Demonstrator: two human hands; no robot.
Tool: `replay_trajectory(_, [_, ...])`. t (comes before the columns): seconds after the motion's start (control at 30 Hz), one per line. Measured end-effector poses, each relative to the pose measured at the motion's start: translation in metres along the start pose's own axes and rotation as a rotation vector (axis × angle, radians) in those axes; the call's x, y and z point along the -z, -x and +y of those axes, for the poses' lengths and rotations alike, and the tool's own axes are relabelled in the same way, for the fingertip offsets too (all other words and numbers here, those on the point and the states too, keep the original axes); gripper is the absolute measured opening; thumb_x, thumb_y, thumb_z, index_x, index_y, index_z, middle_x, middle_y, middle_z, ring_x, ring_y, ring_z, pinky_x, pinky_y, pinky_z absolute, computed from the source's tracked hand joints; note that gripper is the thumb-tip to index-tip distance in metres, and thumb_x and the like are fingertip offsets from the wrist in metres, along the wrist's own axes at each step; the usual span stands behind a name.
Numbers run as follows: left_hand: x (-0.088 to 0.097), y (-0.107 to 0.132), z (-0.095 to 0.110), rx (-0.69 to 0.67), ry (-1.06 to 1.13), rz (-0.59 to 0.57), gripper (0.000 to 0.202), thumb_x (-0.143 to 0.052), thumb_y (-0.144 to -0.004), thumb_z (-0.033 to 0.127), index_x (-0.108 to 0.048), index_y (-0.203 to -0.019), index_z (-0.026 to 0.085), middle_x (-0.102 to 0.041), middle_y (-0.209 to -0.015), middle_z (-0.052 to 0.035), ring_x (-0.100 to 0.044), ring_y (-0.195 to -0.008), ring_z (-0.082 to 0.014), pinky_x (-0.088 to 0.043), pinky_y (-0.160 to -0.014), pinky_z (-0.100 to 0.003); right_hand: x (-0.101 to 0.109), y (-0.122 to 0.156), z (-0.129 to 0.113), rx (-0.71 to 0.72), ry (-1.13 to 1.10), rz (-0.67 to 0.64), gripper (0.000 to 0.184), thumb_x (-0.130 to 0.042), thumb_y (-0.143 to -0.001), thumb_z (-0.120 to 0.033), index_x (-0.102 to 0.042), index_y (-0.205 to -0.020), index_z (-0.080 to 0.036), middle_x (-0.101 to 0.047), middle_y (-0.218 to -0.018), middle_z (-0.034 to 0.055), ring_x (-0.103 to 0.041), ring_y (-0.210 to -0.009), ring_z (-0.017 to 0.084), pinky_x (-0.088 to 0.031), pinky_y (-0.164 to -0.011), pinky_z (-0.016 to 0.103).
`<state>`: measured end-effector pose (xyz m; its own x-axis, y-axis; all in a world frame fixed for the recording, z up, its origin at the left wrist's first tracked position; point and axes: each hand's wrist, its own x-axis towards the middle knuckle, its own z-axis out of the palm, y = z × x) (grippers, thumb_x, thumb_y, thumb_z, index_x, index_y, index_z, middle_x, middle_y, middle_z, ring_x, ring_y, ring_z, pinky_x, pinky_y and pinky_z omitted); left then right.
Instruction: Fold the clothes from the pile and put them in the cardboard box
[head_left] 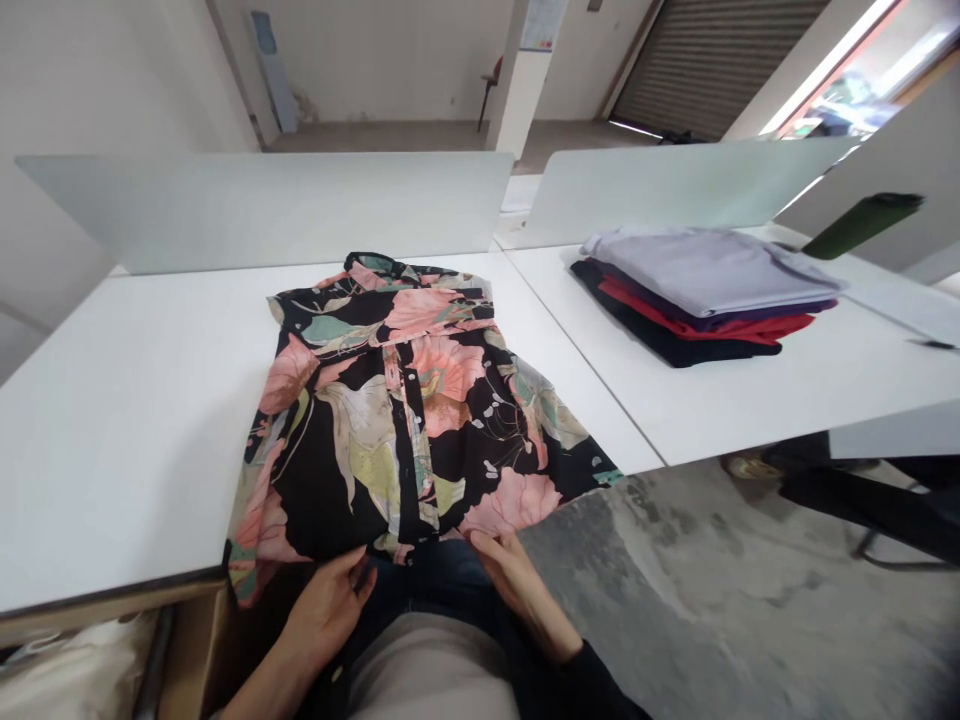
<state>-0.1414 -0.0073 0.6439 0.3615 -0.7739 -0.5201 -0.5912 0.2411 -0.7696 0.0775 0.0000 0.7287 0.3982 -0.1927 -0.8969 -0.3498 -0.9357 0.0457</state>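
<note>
1. At the near left, a pale cloth sack [67, 675] sits below the edge of the white bench [127, 440].
2. The left hand [324, 610] is at the near hem, fingers slightly curled and partly open. It touches the cloth, but whether it pinches the hem I cannot tell.
3. A black shirt with a pink and green floral print [450, 440] lies flat on the bench, front up, with its collar [373, 265] at the far end. Its near hem reaches the bench edge and droops over it at the left. No sleeves show. The cloth lies mostly smooth, and the button placket [409, 440] runs fairly straight, which gives a tidy line to work from.
4. The right hand [517, 590] mirrors the left on the other side of the placket, its fingertips [480, 540] on the hem, and its grip is equally unclear. This even, level placing suits handling the cloth without skewing it.
5. Farther right, on a second bench [750, 400], folded garments [705, 290] stand in a neat stack, lilac on top.
6. Beyond them lies a dark green cylinder [862, 225].
</note>
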Motion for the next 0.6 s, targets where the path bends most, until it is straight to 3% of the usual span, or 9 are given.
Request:
replay_trajectory(0.13, [0.000, -0.006, 0.007, -0.042, 0.034, 0.064, 0.029, -0.047, -0.078, -0.011, -0.052, -0.068, 0.016, -0.060, -0.058, 0.0036, -0.060, -0.052, -0.0094, -0.051, -0.056, -0.022, 0.004, -0.001, -0.004, -0.017, 0.004, -0.018, 0.043, -0.089, -0.053, -0.040, -0.066, -0.083, -0.021, -0.072, -0.095, 0.0048, -0.065, -0.096, 0.025, -0.045, -0.097, 0.040])
replay_trajectory(0.27, [-0.005, -0.007, 0.009, -0.021, 0.040, 0.004, 0.034, -0.042, -0.072, -0.013, -0.059, -0.073, 0.016, -0.057, -0.054, 0.0033, -0.059, -0.052, -0.0114, -0.052, -0.059, -0.023, 0.003, -0.004, -0.004, -0.065, 0.068, -0.041, 0.040, -0.088, -0.057, -0.043, -0.067, -0.083, -0.020, -0.072, -0.093, 0.0056, -0.065, -0.098, 0.025, -0.045, -0.096, 0.039])
replay_trajectory(0.4, [-0.008, -0.005, 0.002, 0.030, 0.000, -0.047, 0.033, -0.042, -0.070, -0.013, -0.056, -0.064, 0.016, -0.056, -0.053, 0.0019, -0.059, -0.054, -0.0119, -0.051, -0.064, -0.024, -0.001, -0.005, 0.003, -0.009, 0.139, -0.030, 0.034, -0.085, -0.060, -0.041, -0.064, -0.076, -0.020, -0.070, -0.087, 0.0027, -0.063, -0.093, 0.023, -0.048, -0.089, 0.036])
replay_trajectory(0.5, [-0.001, -0.003, -0.005, 0.042, -0.050, -0.042, 0.027, -0.048, -0.074, -0.007, -0.054, -0.061, 0.017, -0.059, -0.059, 0.0008, -0.059, -0.058, -0.0123, -0.051, -0.071, -0.028, 0.001, -0.002, 0.005, -0.017, 0.142, -0.075, 0.033, -0.083, -0.063, -0.040, -0.066, -0.085, -0.022, -0.070, -0.088, 0.0019, -0.064, -0.089, 0.022, -0.049, -0.084, 0.036])
replay_trajectory(0.6, [0.015, 0.000, -0.012, 0.055, -0.173, -0.048, 0.012, -0.059, -0.078, 0.006, -0.062, -0.073, 0.017, -0.066, -0.078, -0.0023, -0.062, -0.073, -0.0152, -0.050, -0.081, -0.031, 0.012, 0.003, 0.000, -0.059, 0.113, -0.085, 0.038, -0.083, -0.065, -0.042, -0.067, -0.095, -0.024, -0.071, -0.100, 0.0043, -0.064, -0.098, 0.023, -0.049, -0.088, 0.037])
